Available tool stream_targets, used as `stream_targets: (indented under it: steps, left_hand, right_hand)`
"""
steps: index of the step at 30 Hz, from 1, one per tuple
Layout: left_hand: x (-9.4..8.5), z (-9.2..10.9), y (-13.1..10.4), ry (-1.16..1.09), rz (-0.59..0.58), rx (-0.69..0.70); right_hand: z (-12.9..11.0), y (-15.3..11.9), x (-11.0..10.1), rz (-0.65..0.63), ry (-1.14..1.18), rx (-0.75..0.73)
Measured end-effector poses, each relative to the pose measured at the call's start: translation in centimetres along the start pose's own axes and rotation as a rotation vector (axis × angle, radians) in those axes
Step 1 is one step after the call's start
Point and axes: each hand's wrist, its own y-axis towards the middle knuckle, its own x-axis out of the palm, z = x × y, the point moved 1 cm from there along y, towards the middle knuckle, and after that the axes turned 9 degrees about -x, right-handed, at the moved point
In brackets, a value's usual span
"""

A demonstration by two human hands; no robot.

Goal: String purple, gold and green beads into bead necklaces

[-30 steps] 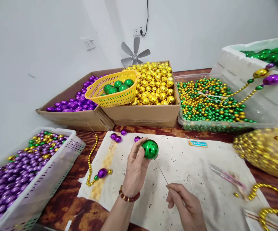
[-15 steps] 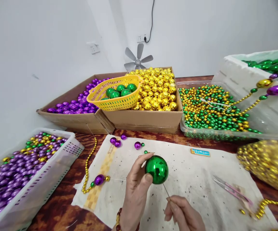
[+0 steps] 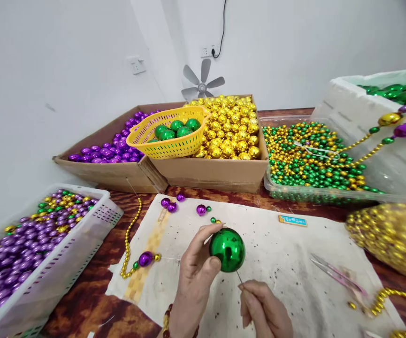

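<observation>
My left hand (image 3: 199, 272) grips a large shiny green ball (image 3: 227, 250) between thumb and fingers, above the white cloth. Just below it, my right hand (image 3: 264, 307) pinches a thin needle (image 3: 240, 278) whose upper end meets the underside of the ball. Left of my hands lies a bead string (image 3: 127, 244) of small gold beads, with a purple ball (image 3: 145, 258) and a gold bead at its near end. A pale thread (image 3: 169, 258) runs from there toward my left hand. Beyond my hands, loose purple balls (image 3: 172, 207) and small green beads rest on the cloth.
Behind the cloth (image 3: 259, 220) stand cardboard boxes (image 3: 213, 174) of purple and gold balls, topped by a yellow basket (image 3: 169, 151) of green balls. A white crate (image 3: 83, 244) is at left. Clear tub (image 3: 322, 192), gold bead bag (image 3: 382, 239) and scissors (image 3: 340, 274) lie right.
The green ball and both hands have shifted slightly left in view. The needle still meets the ball's underside, and my right hand's fingers are a little nearer to it.
</observation>
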Motion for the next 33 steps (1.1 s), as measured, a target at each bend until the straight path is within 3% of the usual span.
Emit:
stream_targets:
  steps: [4, 9, 13, 17, 20, 24, 26, 29, 33]
  left_hand:
    - [0.2, -0.3, -0.3, 0.057, -0.018, 0.022]
    - [0.6, -1.4, 0.3, 0.049, 0.011, -0.118]
    - [1.4, -2.7, 0.1, 0.106, 0.018, -0.209]
    - [2.0, -3.6, -0.4, 0.243, -0.137, -0.24]
    - [0.3, -3.9, 1.1, 0.393, -0.134, -0.177]
    - [-4.4, -4.4, 6.0, 0.64, 0.104, -0.03]
    - [-6.1, -4.6, 8.4, 0.832, 0.168, 0.092]
    - [-6.2, -5.3, 10.3, 1.032, 0.071, 0.222]
    - [-4.3, -6.5, 10.2, 1.304, -0.121, 0.322]
  right_hand:
    - [-0.9, 1.2, -0.2, -0.066, 0.047, 0.05]
    - [-0.7, 2.4, -0.6, -0.182, 0.136, 0.191]
    - [1.0, 2.1, -1.4, -0.093, 0.191, 0.4]
    - [2.4, 1.8, -1.7, -0.053, 0.233, 0.45]
    - [3.2, 1.9, -2.2, -0.017, 0.208, 0.445]
    - [4.2, 1.7, -3.6, -0.025, 0.1, 0.436]
    - [4.6, 1.5, -4.3, -0.03, 0.051, 0.438]
    - [4.9, 1.1, -5.2, -0.041, 0.02, 0.452]
    - [4.9, 0.8, -5.7, -0.039, 0.005, 0.46]
